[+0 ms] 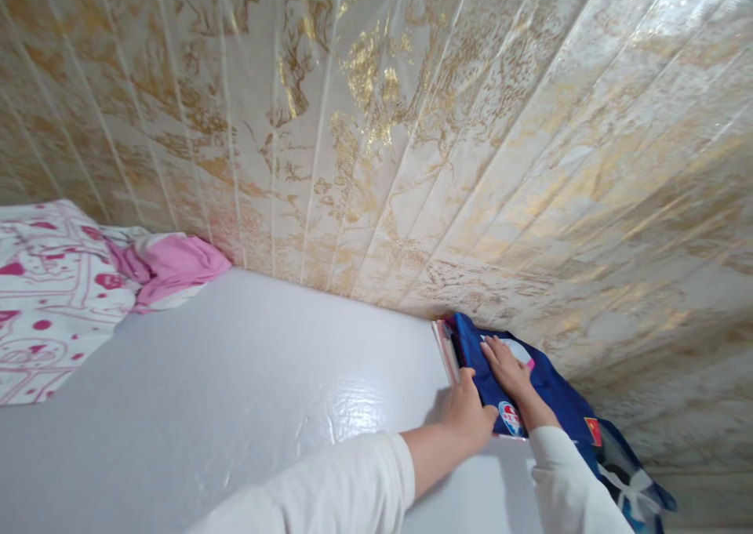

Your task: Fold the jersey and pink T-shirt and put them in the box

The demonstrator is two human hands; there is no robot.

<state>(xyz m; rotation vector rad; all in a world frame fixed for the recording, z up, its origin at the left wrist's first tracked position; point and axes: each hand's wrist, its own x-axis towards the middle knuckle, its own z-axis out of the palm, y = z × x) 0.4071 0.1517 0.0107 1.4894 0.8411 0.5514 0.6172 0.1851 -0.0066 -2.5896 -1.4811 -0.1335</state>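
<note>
A navy blue cloth bag (547, 381) lies on the pale glossy surface against the patterned wall. It bears a round red-and-blue badge and a small red patch. What look like stacked books or papers (448, 352) stick out at its left end. My left hand (471, 412) grips the bag's near left corner, its thumb and fingers at the edge by the papers. On top of the bag, my right hand (507, 368) rests flat with its fingers stretched out, partly over a white and pink print. White sleeves cover both forearms.
A white cloth with pink print (52, 306) and a crumpled pink cloth (182, 263) lie at the far left. The white-and-gold panelled wall (353, 126) borders the glossy surface (247, 393). Something with a white ribbon bow (632, 487) sits at the lower right.
</note>
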